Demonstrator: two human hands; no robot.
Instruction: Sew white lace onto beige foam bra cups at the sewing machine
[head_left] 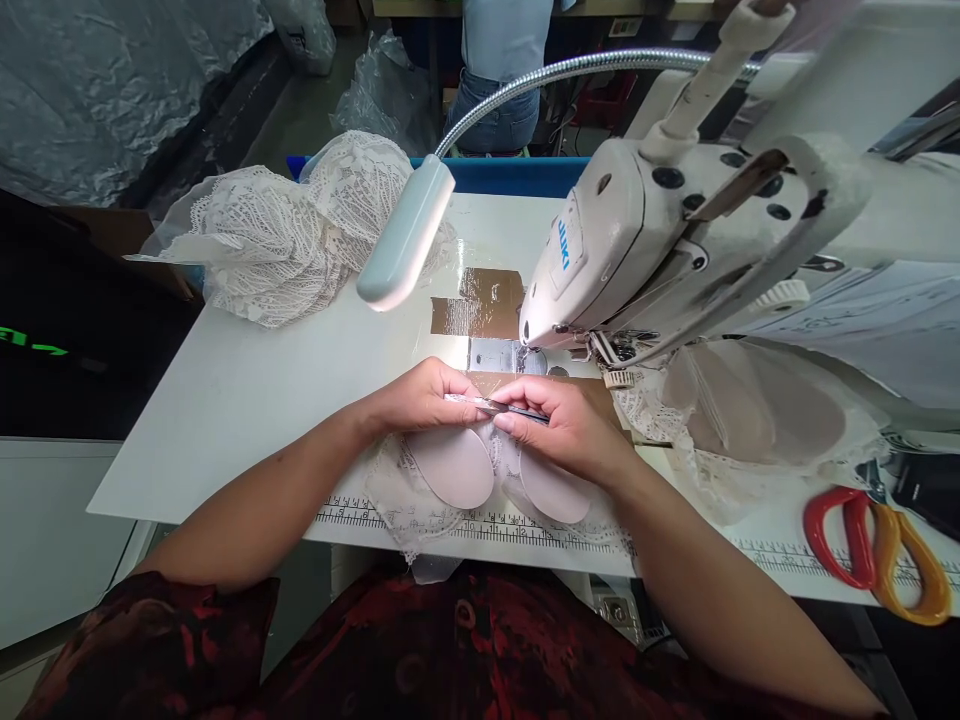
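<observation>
My left hand (420, 398) and my right hand (566, 425) meet at the table's front, just before the sewing machine's needle area (525, 355). Both are closed in a pinch on the top edge of a pair of pale pink padded cups with white lace trim (457, 468). The cups lie flat on the white table (247, 390), hanging slightly over the ruler strip (352, 515) at the front edge. A thin dark tool or strip sits between my right fingers; I cannot make out what it is.
A white Juki sewing machine (637, 240) fills the right, its gooseneck lamp (405, 235) over the table. A heap of white lace pieces (277, 230) lies far left. More cups (750, 410) and red and orange scissors (877, 545) lie right. Another person (499, 70) stands beyond.
</observation>
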